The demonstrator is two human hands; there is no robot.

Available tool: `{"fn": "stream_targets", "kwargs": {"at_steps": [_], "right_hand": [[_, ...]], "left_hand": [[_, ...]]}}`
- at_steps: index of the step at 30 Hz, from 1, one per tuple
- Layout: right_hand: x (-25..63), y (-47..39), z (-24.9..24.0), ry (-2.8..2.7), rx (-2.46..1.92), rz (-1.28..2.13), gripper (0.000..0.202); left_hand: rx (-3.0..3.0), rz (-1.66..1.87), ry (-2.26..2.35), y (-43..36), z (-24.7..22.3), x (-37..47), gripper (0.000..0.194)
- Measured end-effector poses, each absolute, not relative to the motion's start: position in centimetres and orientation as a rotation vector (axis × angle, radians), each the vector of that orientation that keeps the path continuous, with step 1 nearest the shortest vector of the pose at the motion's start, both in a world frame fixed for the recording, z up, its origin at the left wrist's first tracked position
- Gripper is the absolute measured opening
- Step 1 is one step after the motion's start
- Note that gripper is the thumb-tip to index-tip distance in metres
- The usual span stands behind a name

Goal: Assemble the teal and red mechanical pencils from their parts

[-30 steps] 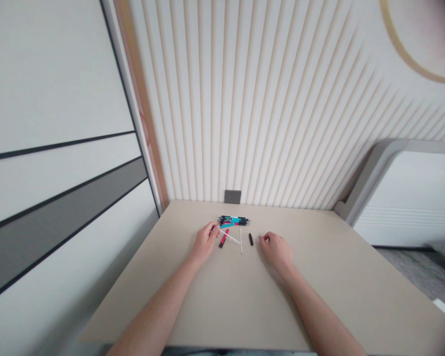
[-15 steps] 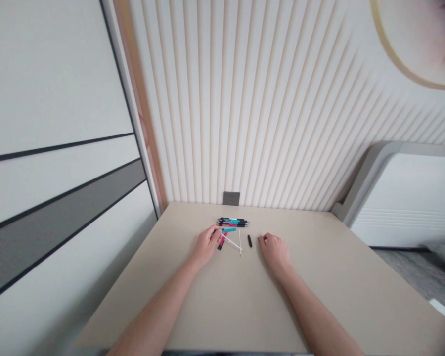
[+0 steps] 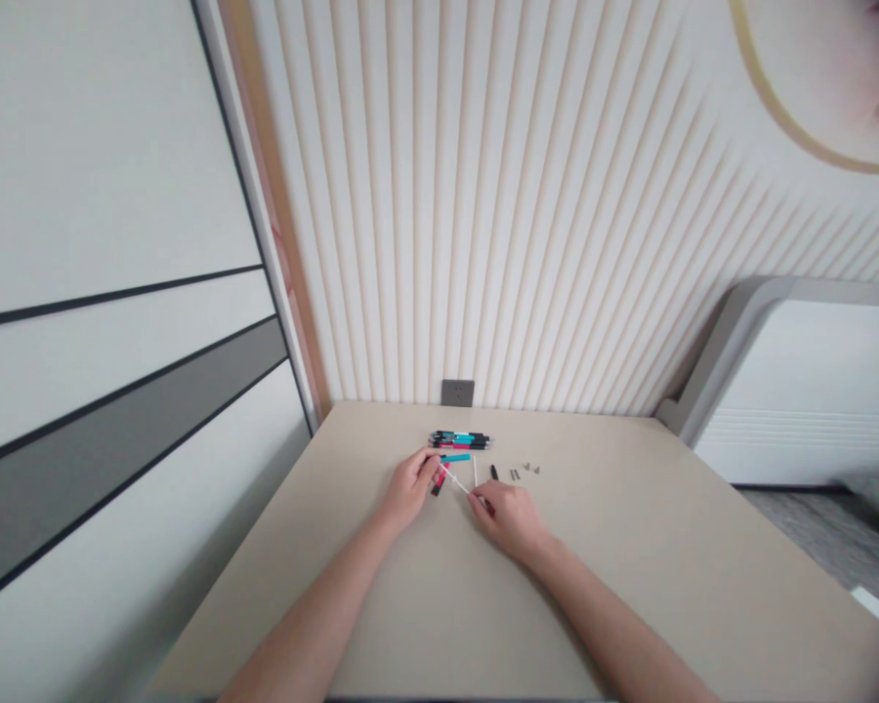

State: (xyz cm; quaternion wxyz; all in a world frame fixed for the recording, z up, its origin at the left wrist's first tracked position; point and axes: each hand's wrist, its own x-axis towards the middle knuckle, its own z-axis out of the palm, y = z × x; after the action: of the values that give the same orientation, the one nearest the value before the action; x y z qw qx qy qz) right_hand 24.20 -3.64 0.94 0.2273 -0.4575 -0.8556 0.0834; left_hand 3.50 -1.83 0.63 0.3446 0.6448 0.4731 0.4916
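Note:
Between my hands a thin white rod (image 3: 455, 478) runs at a slant. My left hand (image 3: 413, 481) is closed round its upper left end, beside a teal pen barrel (image 3: 455, 458) and a red and black barrel (image 3: 440, 480). The fingertips of my right hand (image 3: 504, 510) pinch the rod's lower right end. A second white rod (image 3: 475, 472) lies upright in view just beyond them. Partly covered by my right hand is a small black piece (image 3: 494, 472). Small metallic parts (image 3: 514, 475) lie to its right, with a few more (image 3: 531, 469) beside them.
Several assembled pens (image 3: 460, 440) lie in a row at the back of the beige table (image 3: 410, 625). Behind them a dark socket (image 3: 458, 392) sits low on the ribbed wall. A white and grey panelled surface stands at the left, a grey-framed headboard (image 3: 813, 371) at the right.
My right hand has moved left from the small metallic parts, uncovering them, and has closed on the white rod's lower end. My left hand has hardly moved.

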Motion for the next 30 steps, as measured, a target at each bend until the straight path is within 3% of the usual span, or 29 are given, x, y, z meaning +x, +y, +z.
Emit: {"fn": "stream_targets", "kwargs": {"at_steps": [13, 25, 30], "right_hand": [[24.9, -3.1, 1.5, -2.27, -1.851, 0.083, 0.031], [24.2, -3.0, 1.6, -2.283, -1.824, 0.128, 0.042], [25.0, -3.0, 1.4, -2.22, -1.602, 0.161, 0.036]], "left_hand": [[1.804, 1.372, 1.451, -1.5, 1.0, 3.0, 0.029], [1.875, 1.334, 1.341, -1.5, 0.7, 3.4, 0.027], [1.897, 1.254, 1.241, -1.9, 1.0, 3.8, 0.023]]}}
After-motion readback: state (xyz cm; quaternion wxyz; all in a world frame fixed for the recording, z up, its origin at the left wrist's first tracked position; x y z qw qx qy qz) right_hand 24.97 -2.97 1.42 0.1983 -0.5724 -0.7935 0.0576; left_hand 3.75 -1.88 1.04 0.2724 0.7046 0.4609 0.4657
